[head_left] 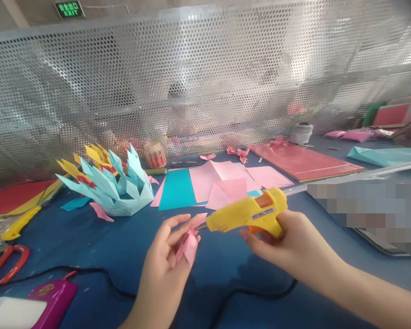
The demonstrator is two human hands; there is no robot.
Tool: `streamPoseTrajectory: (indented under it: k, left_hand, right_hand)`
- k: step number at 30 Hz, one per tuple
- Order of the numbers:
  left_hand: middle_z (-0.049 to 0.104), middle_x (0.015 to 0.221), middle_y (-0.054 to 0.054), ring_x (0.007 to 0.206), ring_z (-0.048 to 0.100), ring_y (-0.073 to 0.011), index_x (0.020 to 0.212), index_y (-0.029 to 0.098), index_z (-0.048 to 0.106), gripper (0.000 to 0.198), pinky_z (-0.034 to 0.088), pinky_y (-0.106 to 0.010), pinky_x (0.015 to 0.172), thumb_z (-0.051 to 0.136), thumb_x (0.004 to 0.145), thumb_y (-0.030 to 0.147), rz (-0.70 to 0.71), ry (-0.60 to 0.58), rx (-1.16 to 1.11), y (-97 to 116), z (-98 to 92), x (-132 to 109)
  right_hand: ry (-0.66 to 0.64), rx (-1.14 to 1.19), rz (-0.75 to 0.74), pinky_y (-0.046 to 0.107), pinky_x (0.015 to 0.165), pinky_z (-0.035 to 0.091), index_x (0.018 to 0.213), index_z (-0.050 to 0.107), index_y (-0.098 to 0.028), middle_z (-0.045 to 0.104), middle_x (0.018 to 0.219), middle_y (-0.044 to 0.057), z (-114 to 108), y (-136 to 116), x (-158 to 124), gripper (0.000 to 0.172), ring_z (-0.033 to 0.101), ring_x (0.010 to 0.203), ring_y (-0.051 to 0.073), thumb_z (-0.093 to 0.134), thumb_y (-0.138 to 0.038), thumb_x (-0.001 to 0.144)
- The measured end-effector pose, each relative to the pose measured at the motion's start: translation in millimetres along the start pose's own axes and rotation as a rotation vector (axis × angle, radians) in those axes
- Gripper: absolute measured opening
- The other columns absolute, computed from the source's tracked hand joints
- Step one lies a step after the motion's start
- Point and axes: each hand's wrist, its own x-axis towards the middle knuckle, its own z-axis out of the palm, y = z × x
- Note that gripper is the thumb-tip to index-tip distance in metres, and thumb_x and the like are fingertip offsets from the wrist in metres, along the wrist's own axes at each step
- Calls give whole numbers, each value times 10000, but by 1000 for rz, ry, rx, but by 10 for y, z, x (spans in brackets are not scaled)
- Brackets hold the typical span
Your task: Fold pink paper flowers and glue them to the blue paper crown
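In the middle of the head view, my left hand (167,256) pinches a small folded pink paper piece (190,246). My right hand (294,237) is wrapped round the handle of a yellow hot glue gun (246,212), its fingers at the orange trigger. The metal nozzle points left and meets the pink paper, or sits just in front of it; I cannot tell which. Beyond my hands lie pink paper sheets (226,192) and a blue sheet (178,188). To the left stands a light blue folded-paper ring (130,205) with pointed petals.
A black cord (106,276) runs across the blue table (123,246). At left are red-handled scissors (20,251), a yellow-handled tool (20,224) and a purple object (55,301). A red board (308,162) lies at the back right, before a perforated metal screen (226,68).
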Motion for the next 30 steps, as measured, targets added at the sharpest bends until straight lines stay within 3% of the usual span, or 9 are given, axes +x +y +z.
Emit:
streamPoseTrajectory:
  k: [8, 14, 30]
  left_hand:
    - [682, 1193, -66, 1186, 566, -193, 1033, 252, 544, 282, 490, -234, 925, 658, 800, 364, 48, 2, -17, 6, 5, -52]
    - [702, 1163, -8, 1169, 574, -128, 1005, 278, 554, 218, 468, -147, 922, 649, 818, 339, 78, -1, -76, 33, 42, -100]
    - [692, 1175, -41, 1180, 566, -178, 1008, 272, 571, 203, 496, -198, 929, 646, 825, 319, 132, 14, -92, -6, 39, -127]
  right_hand:
    - [93, -217, -190, 224, 342, 249, 498, 311, -238, 345, 419, -56, 4, 45, -37, 325, 305, 367, 87, 550, -279, 714]
    - [93, -221, -215, 215, 328, 246, 508, 309, -242, 324, 423, -64, 2, 54, -33, 314, 299, 359, 82, 542, -273, 716]
    - [104, -239, -247, 206, 319, 228, 503, 262, -242, 293, 428, -74, 12, 73, -43, 321, 266, 359, 70, 515, -244, 700]
